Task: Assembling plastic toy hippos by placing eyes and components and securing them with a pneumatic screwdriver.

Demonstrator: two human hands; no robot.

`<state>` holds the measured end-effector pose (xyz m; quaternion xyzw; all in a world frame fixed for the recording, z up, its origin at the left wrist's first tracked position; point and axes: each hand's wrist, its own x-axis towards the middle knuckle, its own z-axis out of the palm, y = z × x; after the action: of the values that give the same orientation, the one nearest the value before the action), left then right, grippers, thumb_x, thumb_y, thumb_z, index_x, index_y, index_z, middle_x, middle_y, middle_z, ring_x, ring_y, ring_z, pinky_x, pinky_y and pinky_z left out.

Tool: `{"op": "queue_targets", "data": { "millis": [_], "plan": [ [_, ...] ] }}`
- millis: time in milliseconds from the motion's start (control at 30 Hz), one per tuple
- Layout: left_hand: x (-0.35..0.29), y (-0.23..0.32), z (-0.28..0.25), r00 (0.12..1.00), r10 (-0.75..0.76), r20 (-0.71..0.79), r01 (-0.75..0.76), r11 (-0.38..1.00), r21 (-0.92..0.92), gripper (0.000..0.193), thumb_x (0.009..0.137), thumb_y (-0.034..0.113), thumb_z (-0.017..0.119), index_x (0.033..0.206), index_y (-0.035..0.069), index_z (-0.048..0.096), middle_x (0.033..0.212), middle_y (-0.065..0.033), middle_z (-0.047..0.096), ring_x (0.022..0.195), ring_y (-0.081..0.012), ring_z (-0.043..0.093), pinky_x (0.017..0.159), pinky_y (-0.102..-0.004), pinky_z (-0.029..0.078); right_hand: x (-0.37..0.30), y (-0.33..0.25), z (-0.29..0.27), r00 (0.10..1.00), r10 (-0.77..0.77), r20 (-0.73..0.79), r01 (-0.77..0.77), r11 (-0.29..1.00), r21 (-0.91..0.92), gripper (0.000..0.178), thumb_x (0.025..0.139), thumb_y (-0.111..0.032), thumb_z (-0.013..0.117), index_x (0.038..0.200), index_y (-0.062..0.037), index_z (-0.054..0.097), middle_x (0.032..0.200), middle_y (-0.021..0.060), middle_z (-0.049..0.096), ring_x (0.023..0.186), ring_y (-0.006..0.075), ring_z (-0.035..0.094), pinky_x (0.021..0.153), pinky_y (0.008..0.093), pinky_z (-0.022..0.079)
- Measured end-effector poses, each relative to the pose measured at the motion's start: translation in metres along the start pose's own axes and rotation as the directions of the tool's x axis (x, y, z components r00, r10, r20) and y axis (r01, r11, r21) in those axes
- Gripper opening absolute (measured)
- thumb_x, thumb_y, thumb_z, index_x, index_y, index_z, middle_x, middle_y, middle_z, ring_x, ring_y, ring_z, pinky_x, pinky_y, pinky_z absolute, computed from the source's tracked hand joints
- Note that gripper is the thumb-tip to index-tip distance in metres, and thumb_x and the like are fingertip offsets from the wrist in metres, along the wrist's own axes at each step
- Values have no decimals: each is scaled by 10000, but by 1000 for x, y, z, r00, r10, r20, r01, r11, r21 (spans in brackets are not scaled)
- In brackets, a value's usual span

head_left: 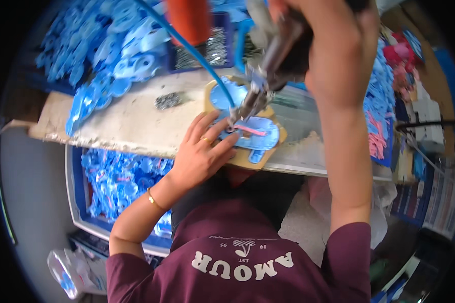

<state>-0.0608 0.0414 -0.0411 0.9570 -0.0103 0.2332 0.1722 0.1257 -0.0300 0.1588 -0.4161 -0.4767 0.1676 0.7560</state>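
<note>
My left hand [199, 154], with a ring and a bracelet, lies with fingers spread over the near left side of a light blue plastic part [270, 132]. That part sits in a tan fixture block [210, 103], and a thin pink strip [252, 130] lies across it. My right hand [338, 60] is raised and wrapped round a power screwdriver [283, 53], partly blurred. The metal nose of the tool slants down to the part beside my left fingertips. A blue tube [187, 46] runs from the top down to that nose. Farther back in the fixture lies another blue piece [220, 96].
Blue plastic parts heap up at the far left [106, 45]. Behind the fixture stands a dark blue bin of screws [212, 48]; a small screw pile [168, 100] lies on the worktable [131, 113]. Below its edge is a tub of blue parts [76, 197]. An orange-red object [189, 20] hangs overhead.
</note>
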Motion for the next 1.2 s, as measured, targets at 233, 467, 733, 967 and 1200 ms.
{"op": "queue_targets", "data": {
  "millis": [233, 467, 733, 967, 1200],
  "plan": [
    [13, 2, -60, 990, -59, 128, 102, 929, -356, 157, 847, 21, 711, 998, 46, 675, 1296, -158, 621, 1278, -405, 540, 1074, -512, 438, 65, -27, -65, 962, 25, 270, 37, 974, -222, 520, 972, -575, 648, 1121, -78, 598, 893, -3, 627, 883, 72, 628, 748, 225, 504],
    [-46, -3, -226, 772, -419, 478, 543, 826, -153, 123, 758, 78, 679, 842, -12, 675, 916, -161, 671, 943, -339, 639, 849, -413, 495, -17, -24, -314, 915, 280, -289, -323, 82, -943, 346, 951, -324, 716, 1117, -25, 663, 917, 88, 713, 870, 166, 687, 751, 311, 535],
    [-49, 0, -198, 750, -545, 374, 480, 839, 258, 493, 893, 190, 737, 1341, 40, 597, 1297, -204, 643, 1243, -408, 563, 1078, -487, 424, -94, 33, -346, 836, 192, -515, -427, -362, -828, 573, 816, -416, 777, 1257, -81, 627, 943, 194, 730, 900, 376, 712, 784, 451, 553],
    [32, 40, -103, 944, 15, 329, 34, 989, -142, 462, 833, 129, 763, 1278, 73, 654, 1288, -127, 667, 1060, -345, 673, 941, -434, 543, -92, -10, -241, 712, 609, -350, -667, 430, -609, 268, 942, -271, 692, 1083, -46, 727, 892, 29, 718, 736, 83, 647, 625, 253, 517],
    [72, 67, -13, 922, 385, 39, -377, 916, -136, 535, 817, 72, 673, 1349, 115, 635, 1459, -91, 554, 1046, -226, 659, 839, -348, 589, -141, 16, -124, 641, 766, -48, -529, 396, -750, 517, 936, -527, 708, 752, -44, 687, 586, 47, 522, 561, 116, 449, 527, 334, 373]
  ]
}}
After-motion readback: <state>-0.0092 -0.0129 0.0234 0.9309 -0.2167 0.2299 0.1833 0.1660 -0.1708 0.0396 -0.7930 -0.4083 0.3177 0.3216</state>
